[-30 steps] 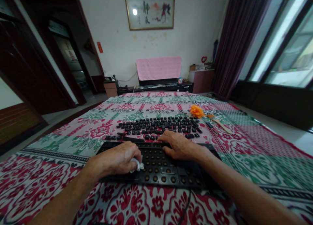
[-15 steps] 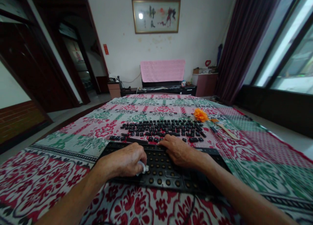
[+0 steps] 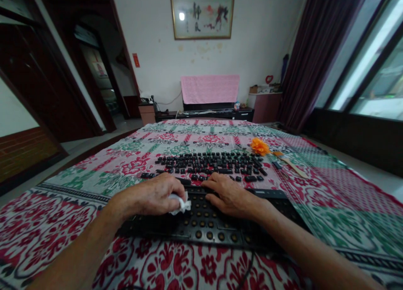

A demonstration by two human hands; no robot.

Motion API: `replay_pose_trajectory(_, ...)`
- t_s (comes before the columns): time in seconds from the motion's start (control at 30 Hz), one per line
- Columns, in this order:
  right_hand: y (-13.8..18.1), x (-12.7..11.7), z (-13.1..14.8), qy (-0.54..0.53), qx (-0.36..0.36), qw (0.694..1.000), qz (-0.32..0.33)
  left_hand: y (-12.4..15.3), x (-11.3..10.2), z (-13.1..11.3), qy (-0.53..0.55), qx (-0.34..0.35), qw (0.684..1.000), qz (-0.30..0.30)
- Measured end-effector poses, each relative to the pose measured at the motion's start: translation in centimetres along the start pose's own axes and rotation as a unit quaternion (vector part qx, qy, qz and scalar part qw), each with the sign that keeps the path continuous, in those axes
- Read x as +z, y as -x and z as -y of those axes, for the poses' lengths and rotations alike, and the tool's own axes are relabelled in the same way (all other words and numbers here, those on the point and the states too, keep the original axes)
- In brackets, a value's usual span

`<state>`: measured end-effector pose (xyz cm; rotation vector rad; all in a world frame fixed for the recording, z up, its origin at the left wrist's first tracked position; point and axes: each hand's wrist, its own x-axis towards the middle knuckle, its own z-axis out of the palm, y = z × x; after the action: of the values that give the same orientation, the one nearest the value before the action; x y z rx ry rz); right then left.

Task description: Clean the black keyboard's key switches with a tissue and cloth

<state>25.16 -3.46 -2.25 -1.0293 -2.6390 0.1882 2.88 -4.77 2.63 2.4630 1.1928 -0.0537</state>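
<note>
A black keyboard (image 3: 209, 235) without its keycaps lies across the patterned cloth, and round switch posts show in rows on it. My left hand (image 3: 159, 193) is closed around a crumpled white tissue (image 3: 181, 204), over the left half of the keyboard. On the top edge near the middle rests my right hand (image 3: 228, 193), its fingers stretched out and the thumb apart. Nothing shows in that hand. Just beyond the keyboard lie many loose black keycaps (image 3: 217, 160) in rough rows. My hands and forearms cover parts of the keyboard.
An orange fluffy flower-like thing (image 3: 260, 146) and a brush with a pale wooden handle (image 3: 294, 167) lie to the right of the keycaps. A cable (image 3: 247, 271) runs from the keyboard's near edge. Farther back stands a low cabinet under a pink cloth (image 3: 210, 89).
My left hand has moved a little left and away with the tissue, which shows more now. My right hand's fingers have spread slightly. The keyboard's right end sits slightly farther right in view.
</note>
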Motion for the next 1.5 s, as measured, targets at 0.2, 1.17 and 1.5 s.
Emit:
replay_pose_trajectory(0.2,-0.2,0.4,-0.1,0.004,0.005,1.000,-0.002,-1.8,1.8,-0.7,-0.081,0.039,0.990,-0.112)
replay_pose_trajectory(1.17,-0.3,0.3,-0.5,0.003,-0.003,1.000,0.015,-1.2,1.7,0.9,-0.112,0.012,0.987,-0.110)
replay_pose_trajectory(1.5,-0.3,0.7,-0.9,0.004,0.000,1.000,0.013,-1.8,2.5,1.0,-0.140,0.036,0.984,-0.106)
